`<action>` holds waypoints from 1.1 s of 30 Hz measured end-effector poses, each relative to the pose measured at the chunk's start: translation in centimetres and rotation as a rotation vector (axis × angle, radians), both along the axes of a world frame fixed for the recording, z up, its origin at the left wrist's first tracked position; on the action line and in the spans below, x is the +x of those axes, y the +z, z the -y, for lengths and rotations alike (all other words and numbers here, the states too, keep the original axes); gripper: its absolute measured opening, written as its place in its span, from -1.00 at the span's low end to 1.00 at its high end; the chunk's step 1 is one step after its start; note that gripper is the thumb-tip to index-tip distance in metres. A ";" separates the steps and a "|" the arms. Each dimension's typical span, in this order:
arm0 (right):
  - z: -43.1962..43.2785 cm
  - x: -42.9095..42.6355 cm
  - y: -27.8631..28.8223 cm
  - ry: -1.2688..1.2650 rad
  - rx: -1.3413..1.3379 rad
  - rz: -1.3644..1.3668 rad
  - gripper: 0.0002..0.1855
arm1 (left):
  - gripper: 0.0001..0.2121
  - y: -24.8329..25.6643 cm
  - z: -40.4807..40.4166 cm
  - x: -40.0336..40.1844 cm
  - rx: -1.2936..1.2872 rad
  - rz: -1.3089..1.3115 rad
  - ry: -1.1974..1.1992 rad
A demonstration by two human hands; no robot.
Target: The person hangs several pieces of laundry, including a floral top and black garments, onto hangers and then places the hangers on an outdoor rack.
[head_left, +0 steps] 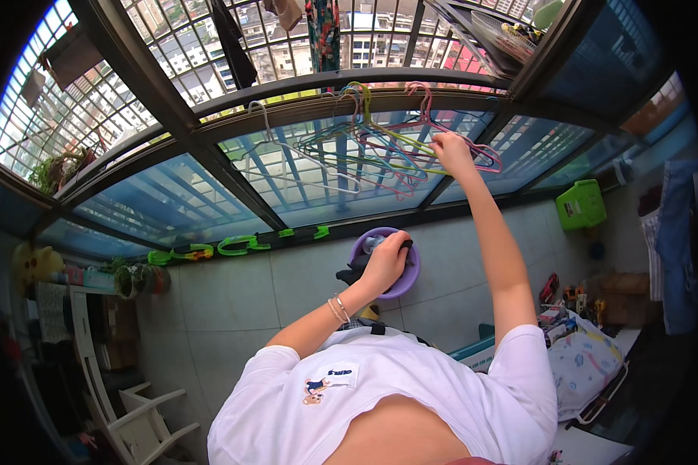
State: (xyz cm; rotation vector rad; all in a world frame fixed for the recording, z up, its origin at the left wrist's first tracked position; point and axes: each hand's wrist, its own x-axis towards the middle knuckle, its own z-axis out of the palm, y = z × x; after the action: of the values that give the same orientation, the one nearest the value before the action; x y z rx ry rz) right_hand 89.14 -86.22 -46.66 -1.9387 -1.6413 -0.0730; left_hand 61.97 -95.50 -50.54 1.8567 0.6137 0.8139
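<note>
My right hand (452, 152) is raised to the window ledge, its fingers closed on the side of a lime-green hanger (404, 139). Pink hangers (426, 119), blue ones (404, 164) and a white hanger (302, 152) hang from the same ledge. My left hand (387, 261) is above a purple plastic basin (414, 282), with a bit of black fabric (406, 244) at its fingertips. Dark cloth (352, 273) lies in the basin and over its rim, beside a light grey-blue item (373, 243).
A dark window frame (349, 104) with metal bars runs across the front. Green plastic pieces (235, 245) lie along its base. A green bin (581, 204) is at the right, a white upturned stool (145, 424) at lower left, a patterned bag (584, 363) at lower right.
</note>
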 end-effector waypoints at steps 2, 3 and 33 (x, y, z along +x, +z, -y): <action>-1.4 0.4 -0.4 0.002 -0.215 -0.094 -0.84 | -0.85 0.3 -0.1 -0.4 0.018 0.005 -0.002; -1.8 0.3 -0.2 0.015 -0.213 -0.092 -0.84 | -0.86 0.4 0.0 -0.6 0.031 0.010 -0.009; 30.7 -0.9 17.1 -0.432 0.064 -0.105 -0.90 | -0.86 0.4 -2.0 1.7 -0.042 0.025 -0.055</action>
State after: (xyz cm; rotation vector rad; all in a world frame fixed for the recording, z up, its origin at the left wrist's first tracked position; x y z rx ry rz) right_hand 88.23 -116.91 -29.58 -2.1755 -1.1181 -0.1868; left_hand 63.66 -93.52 -50.12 1.8149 0.5570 0.7812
